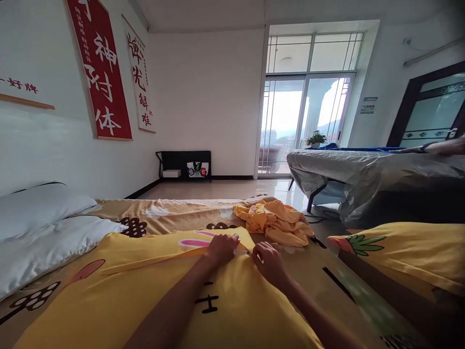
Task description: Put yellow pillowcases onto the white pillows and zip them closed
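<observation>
A yellow printed pillowcase [145,286] lies spread on the bed in front of me, with pink-and-white and black markings. A long folded edge runs across it towards its far right corner. At that corner my left hand [222,248] is closed on the fabric edge, where a little white shows by the fingers. My right hand [268,259] pinches the same edge just to the right. Whether a zip lies between the fingers is too small to tell. Beyond the hands a crumpled orange-yellow cloth [276,220] rests on the patterned brown bed sheet [189,209].
White pillows [47,208] lie at the left. Another yellow printed cloth [417,247] is at the right, above a dark limb-like shape. A table under plastic sheeting [363,165] stands back right, with another person's hand [432,147] over it. A low black shelf [170,160] stands by the far wall.
</observation>
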The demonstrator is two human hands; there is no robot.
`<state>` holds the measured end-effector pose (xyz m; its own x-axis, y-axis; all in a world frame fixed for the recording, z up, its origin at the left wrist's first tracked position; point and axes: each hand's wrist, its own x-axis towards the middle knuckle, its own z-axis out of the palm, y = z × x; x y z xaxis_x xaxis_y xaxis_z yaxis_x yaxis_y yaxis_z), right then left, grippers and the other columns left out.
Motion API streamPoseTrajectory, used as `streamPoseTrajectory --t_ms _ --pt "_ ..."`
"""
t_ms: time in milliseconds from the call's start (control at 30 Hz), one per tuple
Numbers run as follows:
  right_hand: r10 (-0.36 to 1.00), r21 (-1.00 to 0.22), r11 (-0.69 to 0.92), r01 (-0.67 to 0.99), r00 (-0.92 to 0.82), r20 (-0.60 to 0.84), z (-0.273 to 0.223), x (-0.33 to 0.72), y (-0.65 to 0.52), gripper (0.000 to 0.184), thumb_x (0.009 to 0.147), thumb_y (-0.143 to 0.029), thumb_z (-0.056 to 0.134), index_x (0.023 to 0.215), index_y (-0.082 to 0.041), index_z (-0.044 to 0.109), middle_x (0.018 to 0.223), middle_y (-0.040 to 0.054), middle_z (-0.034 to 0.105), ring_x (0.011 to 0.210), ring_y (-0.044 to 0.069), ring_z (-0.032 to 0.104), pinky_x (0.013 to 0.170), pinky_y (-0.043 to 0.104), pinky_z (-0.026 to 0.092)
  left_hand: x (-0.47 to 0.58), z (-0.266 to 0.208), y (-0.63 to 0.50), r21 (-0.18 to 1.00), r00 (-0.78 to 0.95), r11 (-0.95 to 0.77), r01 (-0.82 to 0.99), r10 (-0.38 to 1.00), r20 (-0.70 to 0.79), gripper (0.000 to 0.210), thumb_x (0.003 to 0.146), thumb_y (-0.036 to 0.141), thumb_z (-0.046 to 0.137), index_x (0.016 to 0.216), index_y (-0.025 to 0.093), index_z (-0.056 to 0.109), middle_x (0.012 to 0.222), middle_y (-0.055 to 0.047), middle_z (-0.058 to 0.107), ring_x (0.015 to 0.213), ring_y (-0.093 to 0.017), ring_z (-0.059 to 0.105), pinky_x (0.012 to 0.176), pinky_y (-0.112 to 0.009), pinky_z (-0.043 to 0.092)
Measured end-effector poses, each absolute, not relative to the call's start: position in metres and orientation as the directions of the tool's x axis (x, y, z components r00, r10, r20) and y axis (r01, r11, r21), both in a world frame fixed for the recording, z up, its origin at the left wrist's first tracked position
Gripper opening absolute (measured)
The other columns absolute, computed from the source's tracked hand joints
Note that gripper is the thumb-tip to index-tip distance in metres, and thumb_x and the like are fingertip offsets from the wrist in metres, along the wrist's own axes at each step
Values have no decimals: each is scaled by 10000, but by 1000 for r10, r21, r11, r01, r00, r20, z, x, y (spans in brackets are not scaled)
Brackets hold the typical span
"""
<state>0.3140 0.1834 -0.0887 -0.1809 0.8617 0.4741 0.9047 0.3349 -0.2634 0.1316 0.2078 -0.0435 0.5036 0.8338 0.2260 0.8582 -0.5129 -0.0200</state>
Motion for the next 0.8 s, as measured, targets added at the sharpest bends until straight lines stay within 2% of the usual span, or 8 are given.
streamPoseTrajectory --t_ms 167,267,467,600,700,800 --pt "931 -288 200 936 -90 353 -87 315 186 185 827 -167 510 685 -182 628 758 23 697 746 166 606 704 286 298 132 -50 205 -15 492 -506 863 832 255 307 978 301 277 994 192 564 908 -90 707 808 -242 687 676 -336 499" --pt "952 -257 144 956 -63 301 -83 316 183 188 826 -185 518 688 -183 646 774 46 713 760 191 623 705 299 301 132 -53 201 -11 509 -525 851 819 265 291 976 283 281 996 196 558 938 -81 700 824 -238 680 684 -335 489" --pt "943 -134 104 986 -55 328 -75 307 171 231 837 -117 435 764 -166 648 861 116 705 869 237 616 796 355 298 130 -56 195 24 510 -538 843 812 284 307 982 274 258 1014 189 552 968 -90 692 856 -221 669 705 -312 465" --pt "935 -102 86 991 -45 351 -72 301 167 223 803 -75 433 775 -155 639 848 138 690 873 249 606 813 375 290 129 -55 192 42 510 -544 838 809 293 317 990 293 255 1012 192 554 954 -85 695 861 -211 670 697 -298 457" --pt "938 -126 115 985 -66 341 -73 305 168 203 816 -105 445 756 -168 629 849 114 696 846 231 610 773 340 298 127 -55 190 40 501 -536 843 811 301 324 992 294 255 1020 186 559 955 -90 693 865 -214 668 699 -305 463" --pt "943 -174 164 971 -103 317 -76 319 170 197 828 -138 460 706 -187 607 768 52 693 748 189 610 698 292 286 120 -54 185 33 489 -522 852 817 306 296 981 291 294 1029 181 564 972 -92 686 868 -221 661 709 -320 476"
